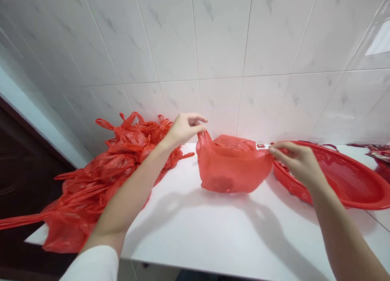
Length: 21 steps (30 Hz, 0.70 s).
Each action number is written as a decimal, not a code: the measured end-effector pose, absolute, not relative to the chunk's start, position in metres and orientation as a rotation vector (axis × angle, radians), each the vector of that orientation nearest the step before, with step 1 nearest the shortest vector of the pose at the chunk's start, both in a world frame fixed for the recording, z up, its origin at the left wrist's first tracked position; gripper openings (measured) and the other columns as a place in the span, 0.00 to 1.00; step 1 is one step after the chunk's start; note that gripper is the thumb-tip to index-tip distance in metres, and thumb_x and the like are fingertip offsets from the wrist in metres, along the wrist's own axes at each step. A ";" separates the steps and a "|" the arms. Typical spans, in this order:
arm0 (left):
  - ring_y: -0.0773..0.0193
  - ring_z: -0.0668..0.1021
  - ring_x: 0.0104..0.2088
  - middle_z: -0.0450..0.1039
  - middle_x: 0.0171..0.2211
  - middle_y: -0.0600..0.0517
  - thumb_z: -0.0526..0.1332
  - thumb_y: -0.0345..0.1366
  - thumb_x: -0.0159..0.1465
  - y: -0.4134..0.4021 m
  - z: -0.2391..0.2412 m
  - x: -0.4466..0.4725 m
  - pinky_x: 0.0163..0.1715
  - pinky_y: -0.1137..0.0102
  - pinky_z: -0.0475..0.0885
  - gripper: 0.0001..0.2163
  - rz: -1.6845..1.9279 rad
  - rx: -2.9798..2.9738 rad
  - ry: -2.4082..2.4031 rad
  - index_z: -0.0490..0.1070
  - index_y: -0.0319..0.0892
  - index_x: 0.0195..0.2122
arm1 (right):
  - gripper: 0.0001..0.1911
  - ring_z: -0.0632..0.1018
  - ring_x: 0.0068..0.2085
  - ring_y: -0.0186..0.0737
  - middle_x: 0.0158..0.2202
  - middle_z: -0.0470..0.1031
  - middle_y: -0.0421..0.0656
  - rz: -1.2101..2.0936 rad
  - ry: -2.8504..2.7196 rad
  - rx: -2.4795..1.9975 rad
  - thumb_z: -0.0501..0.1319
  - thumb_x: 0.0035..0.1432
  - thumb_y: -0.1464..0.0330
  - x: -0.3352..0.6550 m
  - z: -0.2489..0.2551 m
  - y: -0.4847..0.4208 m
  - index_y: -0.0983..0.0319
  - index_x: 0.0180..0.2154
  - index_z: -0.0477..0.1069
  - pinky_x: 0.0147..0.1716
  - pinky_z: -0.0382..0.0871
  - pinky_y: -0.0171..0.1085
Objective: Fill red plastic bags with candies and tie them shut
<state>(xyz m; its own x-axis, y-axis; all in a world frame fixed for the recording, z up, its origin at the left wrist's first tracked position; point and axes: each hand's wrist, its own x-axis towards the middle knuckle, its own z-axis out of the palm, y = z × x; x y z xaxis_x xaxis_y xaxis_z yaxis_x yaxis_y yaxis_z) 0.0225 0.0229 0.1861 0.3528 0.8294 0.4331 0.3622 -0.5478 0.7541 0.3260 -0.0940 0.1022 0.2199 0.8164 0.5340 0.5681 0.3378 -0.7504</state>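
Note:
A red plastic bag (233, 167) stands on the white counter (195, 232), its mouth held apart, with something dim inside. My left hand (184, 128) pinches the bag's left handle. My right hand (297, 161) pinches the right handle and pulls it sideways. Both hands are closed on the thin plastic.
A heap of red plastic bags (106, 171) lies at the counter's left end, hanging over the edge. A wide red mesh basket (350, 179) sits right of the bag. The tiled wall (219, 49) rises just behind. More red items (379, 155) show at the far right.

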 end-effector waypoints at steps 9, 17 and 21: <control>0.70 0.73 0.28 0.75 0.28 0.54 0.69 0.36 0.55 0.001 0.220 0.044 0.35 0.71 0.71 0.07 1.204 1.940 0.797 0.80 0.40 0.34 | 0.13 0.75 0.27 0.33 0.26 0.75 0.38 0.586 -1.271 -0.829 0.77 0.45 0.61 0.317 0.169 -0.057 0.60 0.28 0.77 0.28 0.72 0.35; 0.68 0.69 0.24 0.68 0.23 0.55 0.68 0.49 0.60 -0.015 0.197 0.077 0.25 0.71 0.62 0.15 0.811 2.140 0.726 0.81 0.41 0.36 | 0.13 0.80 0.33 0.37 0.31 0.79 0.43 0.591 -1.632 -0.800 0.71 0.57 0.58 0.275 0.185 -0.064 0.61 0.32 0.80 0.35 0.76 0.37; 0.73 0.59 0.19 0.55 0.18 0.59 0.66 0.46 0.62 -0.013 0.188 0.088 0.21 0.71 0.51 0.17 0.863 2.146 0.694 0.71 0.40 0.21 | 0.17 0.81 0.40 0.42 0.37 0.80 0.44 0.569 -1.573 -0.778 0.72 0.55 0.56 0.270 0.175 -0.059 0.59 0.41 0.79 0.40 0.77 0.41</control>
